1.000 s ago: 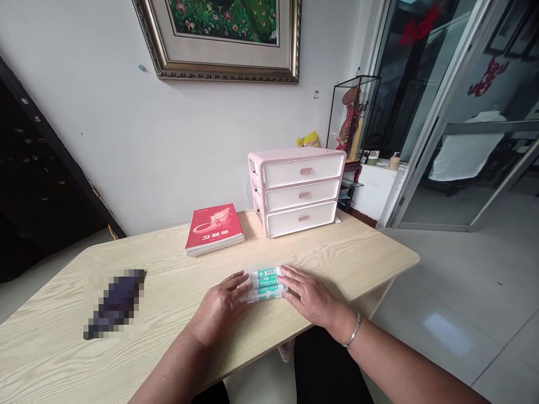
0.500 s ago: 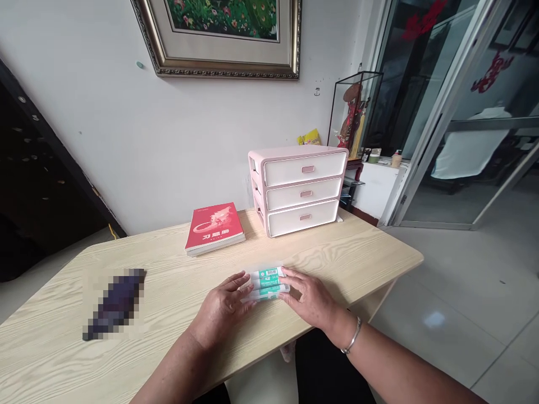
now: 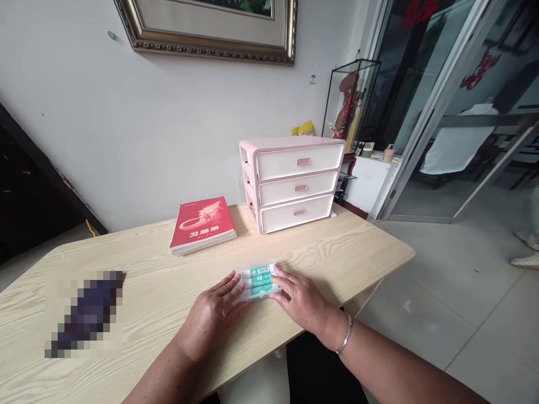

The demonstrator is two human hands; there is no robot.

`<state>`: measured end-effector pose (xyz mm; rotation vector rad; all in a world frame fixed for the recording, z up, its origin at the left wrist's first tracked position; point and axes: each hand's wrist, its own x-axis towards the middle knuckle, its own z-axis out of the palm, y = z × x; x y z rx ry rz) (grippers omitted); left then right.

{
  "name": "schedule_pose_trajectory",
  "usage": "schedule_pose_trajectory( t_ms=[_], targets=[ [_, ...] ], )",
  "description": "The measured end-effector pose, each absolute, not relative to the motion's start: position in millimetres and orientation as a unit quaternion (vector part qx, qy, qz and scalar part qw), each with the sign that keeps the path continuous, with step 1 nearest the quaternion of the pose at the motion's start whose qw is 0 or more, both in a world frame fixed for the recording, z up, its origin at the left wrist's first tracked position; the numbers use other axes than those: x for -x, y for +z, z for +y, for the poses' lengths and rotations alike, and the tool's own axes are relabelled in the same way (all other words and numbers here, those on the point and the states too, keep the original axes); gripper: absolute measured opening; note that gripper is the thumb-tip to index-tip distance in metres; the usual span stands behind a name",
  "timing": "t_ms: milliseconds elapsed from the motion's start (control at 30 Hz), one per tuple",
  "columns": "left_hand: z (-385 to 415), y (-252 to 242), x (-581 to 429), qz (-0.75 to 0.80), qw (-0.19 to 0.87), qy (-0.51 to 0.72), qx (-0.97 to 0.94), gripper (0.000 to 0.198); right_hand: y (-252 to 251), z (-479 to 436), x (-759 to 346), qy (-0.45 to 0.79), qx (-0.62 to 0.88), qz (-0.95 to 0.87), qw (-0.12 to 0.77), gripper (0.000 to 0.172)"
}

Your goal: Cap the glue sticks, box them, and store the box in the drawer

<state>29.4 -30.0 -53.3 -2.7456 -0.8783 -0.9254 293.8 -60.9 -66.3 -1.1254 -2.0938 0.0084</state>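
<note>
A small clear plastic case with green-and-white labels (image 3: 260,279) lies flat on the light wooden table (image 3: 357,247) near its front edge. My left hand (image 3: 213,314) rests on the table with its fingertips against the case's left end, fingers stretched out. My right hand (image 3: 301,300), a silver bracelet on its wrist, presses its fingers against the case's right side. Both hands flank the case without lifting it.
A pink three-drawer organizer (image 3: 292,182), drawers closed, stands at the table's back beside a red book (image 3: 202,223). A dark blurred object (image 3: 86,314) lies at the left. A glass display case (image 3: 349,106) and sliding glass doors are at the right.
The view has shifted down and to the right. My hands stay at the two ends of the case; the right fingers have slid a little off its top.
</note>
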Motion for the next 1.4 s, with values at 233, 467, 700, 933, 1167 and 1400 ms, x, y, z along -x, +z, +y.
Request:
schedule_pose_trajectory(
  t_ms=[233,467,700,933,1167,1400],
  targets=[
    [-28,-48,-41,-0.345,0.051,-0.29,0.891,0.024,-53,-67,-296,0.069,0.445,-0.796,0.404,0.035],
    [-21,-35,-56,-0.415,-0.017,-0.194,0.889,0.06,-58,-22,-313,0.304,0.508,-0.542,0.597,0.032],
    [-24,-7,-74,-0.453,-0.084,-0.15,0.875,0.078,-35,53,-337,0.455,0.502,-0.297,0.673,0.029],
    [-25,-19,-73,-0.436,-0.096,-0.22,0.867,0.079,-20,105,-347,0.514,0.477,-0.21,0.681,0.032],
    [-17,-42,-64,-0.418,-0.039,-0.271,0.866,0.076,-16,138,-346,0.513,0.486,-0.155,0.69,0.043],
    [-15,-44,-62,-0.412,-0.047,-0.28,0.866,0.076,-21,155,-348,0.487,0.5,-0.118,0.706,0.035]
  ],
)
